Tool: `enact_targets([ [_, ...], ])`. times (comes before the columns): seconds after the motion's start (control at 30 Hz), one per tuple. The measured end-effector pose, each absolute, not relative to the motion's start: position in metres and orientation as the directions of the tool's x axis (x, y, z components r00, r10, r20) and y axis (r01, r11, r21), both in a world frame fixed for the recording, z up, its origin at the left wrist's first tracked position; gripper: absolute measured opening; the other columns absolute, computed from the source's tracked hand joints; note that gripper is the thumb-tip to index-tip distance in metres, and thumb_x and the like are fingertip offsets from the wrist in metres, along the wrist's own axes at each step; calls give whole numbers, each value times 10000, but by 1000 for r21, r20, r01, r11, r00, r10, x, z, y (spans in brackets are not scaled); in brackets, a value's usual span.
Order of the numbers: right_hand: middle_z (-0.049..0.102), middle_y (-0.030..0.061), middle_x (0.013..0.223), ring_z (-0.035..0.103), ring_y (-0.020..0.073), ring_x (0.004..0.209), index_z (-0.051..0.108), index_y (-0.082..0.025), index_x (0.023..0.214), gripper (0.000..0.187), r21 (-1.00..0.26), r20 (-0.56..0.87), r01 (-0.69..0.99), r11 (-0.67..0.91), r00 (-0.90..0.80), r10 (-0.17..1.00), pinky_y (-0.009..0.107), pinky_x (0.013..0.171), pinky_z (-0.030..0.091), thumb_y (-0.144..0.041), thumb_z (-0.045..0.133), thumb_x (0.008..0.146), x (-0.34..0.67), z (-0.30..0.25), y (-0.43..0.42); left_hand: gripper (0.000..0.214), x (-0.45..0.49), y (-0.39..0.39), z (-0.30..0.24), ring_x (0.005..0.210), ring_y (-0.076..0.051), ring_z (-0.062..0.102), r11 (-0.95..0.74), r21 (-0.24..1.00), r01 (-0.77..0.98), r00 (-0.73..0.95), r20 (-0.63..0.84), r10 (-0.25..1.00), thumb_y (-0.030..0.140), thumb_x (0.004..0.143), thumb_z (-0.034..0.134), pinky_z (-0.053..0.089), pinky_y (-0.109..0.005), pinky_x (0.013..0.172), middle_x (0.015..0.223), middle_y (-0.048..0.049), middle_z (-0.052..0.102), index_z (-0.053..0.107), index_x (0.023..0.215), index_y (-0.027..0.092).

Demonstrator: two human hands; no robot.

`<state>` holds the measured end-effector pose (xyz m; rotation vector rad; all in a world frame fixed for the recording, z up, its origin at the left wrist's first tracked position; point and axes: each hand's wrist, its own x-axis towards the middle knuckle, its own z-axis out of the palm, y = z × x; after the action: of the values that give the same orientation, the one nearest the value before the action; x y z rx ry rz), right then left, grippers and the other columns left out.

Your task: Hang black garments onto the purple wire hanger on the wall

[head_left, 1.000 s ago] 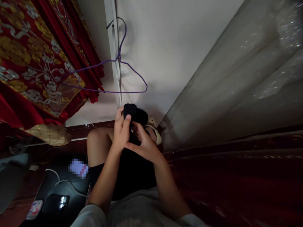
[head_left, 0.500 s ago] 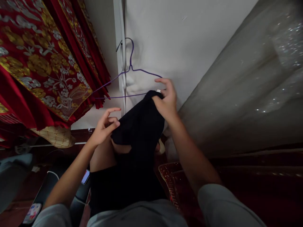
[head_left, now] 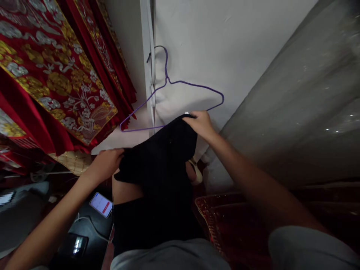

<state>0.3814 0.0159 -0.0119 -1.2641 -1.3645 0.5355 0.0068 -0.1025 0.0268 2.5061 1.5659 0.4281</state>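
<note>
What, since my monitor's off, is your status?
Left grip and right grip closed on black cloth. Cloth spread between them. Purple hanger behind, partly hidden.

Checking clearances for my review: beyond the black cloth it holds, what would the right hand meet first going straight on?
Most likely the purple hanger, in line ahead of the right hand, with the white wall behind; depth is unclear.

Phone (head_left: 101,204) below left hand (head_left: 107,164): perhaps lettered, too small to read
White tag (head_left: 187,113) at right hand (head_left: 201,123): nothing legible
</note>
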Motion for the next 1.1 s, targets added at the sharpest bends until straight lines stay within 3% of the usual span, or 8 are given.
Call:
enact_targets([
  [0.1,402,-59,506,364,83,534,563,-171,534,188,-882,412,344,321,235,880,239,500,222,-235,668,677,392,-5,4,154,14,-84,47,804,-273,611,-521,184,834,431,373,822,170,859,490,508,-414,842,811,-93,611,558,732,225],
  [0.23,442,-55,535,385,87,545,575,-175,567,197,-892,409,299,339,216,887,237,508,263,-280,671,704,383,-1,-13,114,41,-57,82,916,-275,602,-615,215,759,392,604,694,146,846,512,507,-451,928,909,-102,607,559,757,201],
  [0.3,457,-52,547,396,91,548,571,-180,576,195,-886,421,295,356,193,887,240,518,276,-278,644,728,375,-2,-22,113,57,-42,93,929,-264,618,-655,259,710,410,605,683,122,819,533,515,-441,936,950,-91,651,619,857,185],
  [0.47,704,6,792,639,158,773,719,-196,781,99,-825,519,297,480,68,852,297,749,487,-222,624,776,375,-2,-37,600,79,-11,94,1072,-263,640,-704,299,644,414,638,649,-4,698,473,485,-437,1032,1098,-72,719,630,1246,182],
  [0.63,736,36,1004,685,171,810,657,-233,1186,562,-799,599,287,529,294,745,311,732,551,-91,746,649,412,2,-37,468,65,2,88,1006,-247,663,-655,386,649,342,621,705,15,704,442,497,-411,1003,1025,-59,744,704,1050,190],
  [0.83,690,67,1166,715,212,1005,460,-307,1339,659,-693,702,391,606,174,690,348,787,600,-99,672,750,434,10,-42,353,53,12,93,947,-230,638,-595,425,683,313,565,763,29,706,477,505,-410,980,934,-33,706,698,904,218],
  [1.0,731,75,1166,691,253,1127,705,-265,1093,272,-557,761,620,552,116,638,442,994,555,-163,628,853,438,24,-50,317,48,17,91,1102,-265,592,-594,336,731,282,643,712,25,750,556,490,-466,1046,1065,-72,644,715,930,234],
  [1.1,758,78,1030,699,213,967,752,-228,973,143,-554,756,644,527,125,642,389,930,545,-218,634,893,442,32,-55,308,39,19,87,1141,-273,571,-566,321,759,241,669,703,57,792,640,476,-491,1069,1129,-94,605,706,1048,215],
])
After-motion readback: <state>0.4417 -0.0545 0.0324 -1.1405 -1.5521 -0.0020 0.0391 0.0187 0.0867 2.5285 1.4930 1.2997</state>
